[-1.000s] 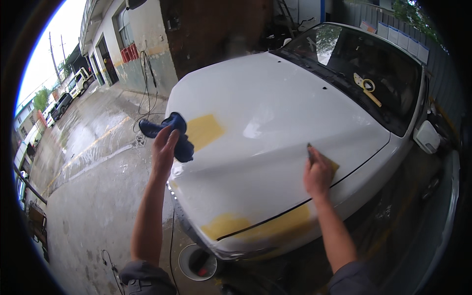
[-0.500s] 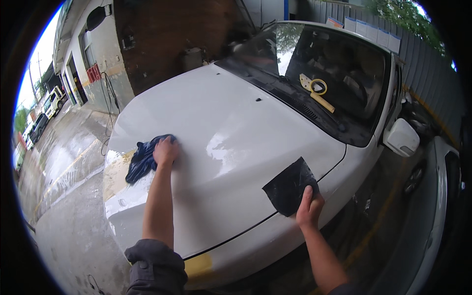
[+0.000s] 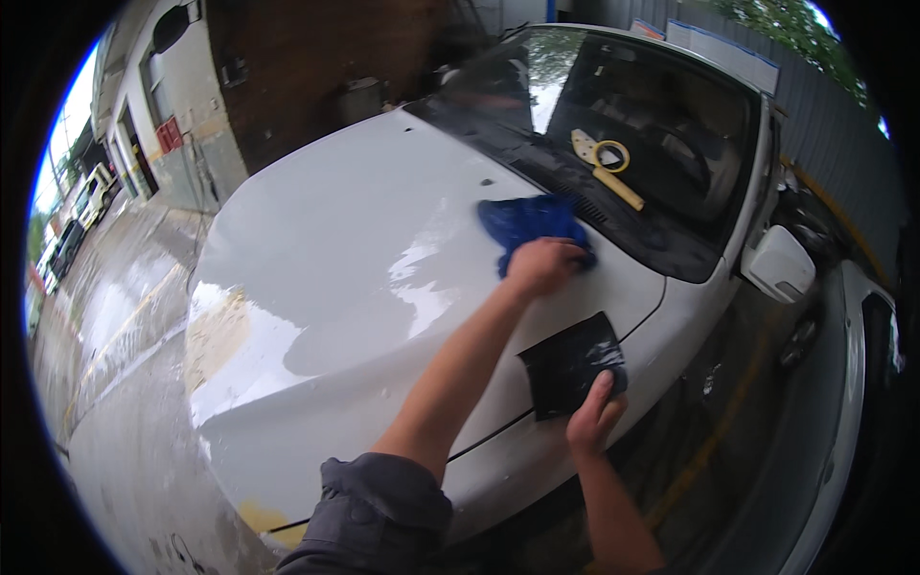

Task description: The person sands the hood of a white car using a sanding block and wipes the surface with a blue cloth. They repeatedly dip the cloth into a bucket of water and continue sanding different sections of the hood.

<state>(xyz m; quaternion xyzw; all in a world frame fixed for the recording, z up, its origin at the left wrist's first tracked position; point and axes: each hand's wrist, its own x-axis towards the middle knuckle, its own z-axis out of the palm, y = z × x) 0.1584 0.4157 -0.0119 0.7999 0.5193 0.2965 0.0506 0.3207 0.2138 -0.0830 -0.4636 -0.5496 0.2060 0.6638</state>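
Your left hand (image 3: 550,265) grips the blue cloth (image 3: 525,222) against the white hood (image 3: 316,220) just right of the frame's upper centre, your right hand (image 3: 598,414) holds the black sheet (image 3: 573,364) lower down, and even, flat pressure should wipe best

The left sleeve (image 3: 383,503) is dark grey cloth, creased and bunched to a thick folded edge, with the left forearm (image 3: 450,388) bare beyond it. The left hand (image 3: 548,265) and right hand (image 3: 596,414) are ungloved; any right sleeve is hard to make out.
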